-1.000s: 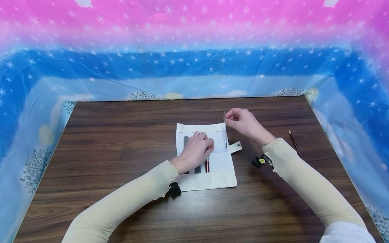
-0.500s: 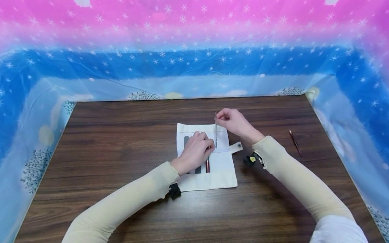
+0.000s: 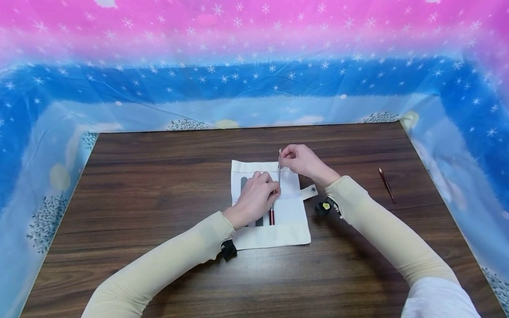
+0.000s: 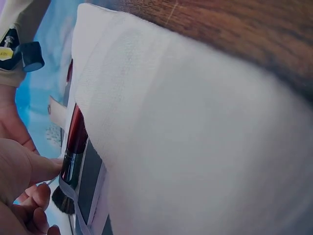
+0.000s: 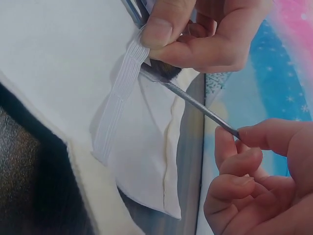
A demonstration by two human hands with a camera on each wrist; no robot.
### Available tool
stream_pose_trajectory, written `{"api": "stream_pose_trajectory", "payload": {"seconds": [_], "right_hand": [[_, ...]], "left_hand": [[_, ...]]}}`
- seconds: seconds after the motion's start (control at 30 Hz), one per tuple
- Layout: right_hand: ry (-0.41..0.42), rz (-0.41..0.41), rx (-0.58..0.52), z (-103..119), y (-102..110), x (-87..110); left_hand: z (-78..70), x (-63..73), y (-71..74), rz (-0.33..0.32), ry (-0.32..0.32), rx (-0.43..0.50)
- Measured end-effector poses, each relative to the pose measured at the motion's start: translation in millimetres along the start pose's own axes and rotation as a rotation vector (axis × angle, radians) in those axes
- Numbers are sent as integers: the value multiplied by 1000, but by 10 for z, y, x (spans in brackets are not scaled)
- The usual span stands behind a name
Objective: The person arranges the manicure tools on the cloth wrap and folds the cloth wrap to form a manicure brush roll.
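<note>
An unfolded white cloth tool roll (image 3: 290, 221) lies on the table. My left hand (image 3: 256, 196) is over its middle, and in the right wrist view its thumb and finger pinch the white elastic band (image 5: 117, 98) that crosses the roll. My right hand (image 3: 304, 162) pinches one end of a slim metal tool with a knurled handle (image 5: 198, 105). The tool's flat lower end is at the band, close to my left fingers; whether it is under the band I cannot tell. Under the band sits a red-handled brush (image 4: 77, 132) with dark bristles, beside dark grey flat strips (image 4: 88, 178).
A thin dark red pencil-like stick (image 3: 386, 185) lies on the brown wooden table (image 3: 159, 176) at the right. The roll's strap with a snap (image 3: 309, 192) sticks out to its right. Snowflake-patterned cloth (image 3: 254, 79) hangs around the table.
My right hand has moved left with the metal tool, from the roll's right edge to beside my left hand, and the tool has dipped slightly. My left hand has stayed in place.
</note>
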State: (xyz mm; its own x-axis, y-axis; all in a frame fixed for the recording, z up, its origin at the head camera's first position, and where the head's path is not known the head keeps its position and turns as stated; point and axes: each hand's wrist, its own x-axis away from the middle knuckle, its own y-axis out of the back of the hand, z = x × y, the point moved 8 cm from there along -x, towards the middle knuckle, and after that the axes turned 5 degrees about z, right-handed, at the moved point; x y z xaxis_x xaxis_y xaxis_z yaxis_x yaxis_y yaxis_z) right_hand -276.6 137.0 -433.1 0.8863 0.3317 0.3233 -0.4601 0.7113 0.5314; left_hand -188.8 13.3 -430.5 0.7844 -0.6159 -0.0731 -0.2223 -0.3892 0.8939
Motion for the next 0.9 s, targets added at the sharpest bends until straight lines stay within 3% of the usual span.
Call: {"api": "stream_pose_trajectory", "payload": {"seconds": [0.2,0.5,0.9], "right_hand": [[-5,-3,44,-36,4,4],[26,77,0,-78,-95,42],[73,108,73,-122,-171,89]], "left_hand": [[-6,1,8,-8,2,-6],[-15,8,14,-6,3,-10],[-13,2,11,9,15,-34]]}}
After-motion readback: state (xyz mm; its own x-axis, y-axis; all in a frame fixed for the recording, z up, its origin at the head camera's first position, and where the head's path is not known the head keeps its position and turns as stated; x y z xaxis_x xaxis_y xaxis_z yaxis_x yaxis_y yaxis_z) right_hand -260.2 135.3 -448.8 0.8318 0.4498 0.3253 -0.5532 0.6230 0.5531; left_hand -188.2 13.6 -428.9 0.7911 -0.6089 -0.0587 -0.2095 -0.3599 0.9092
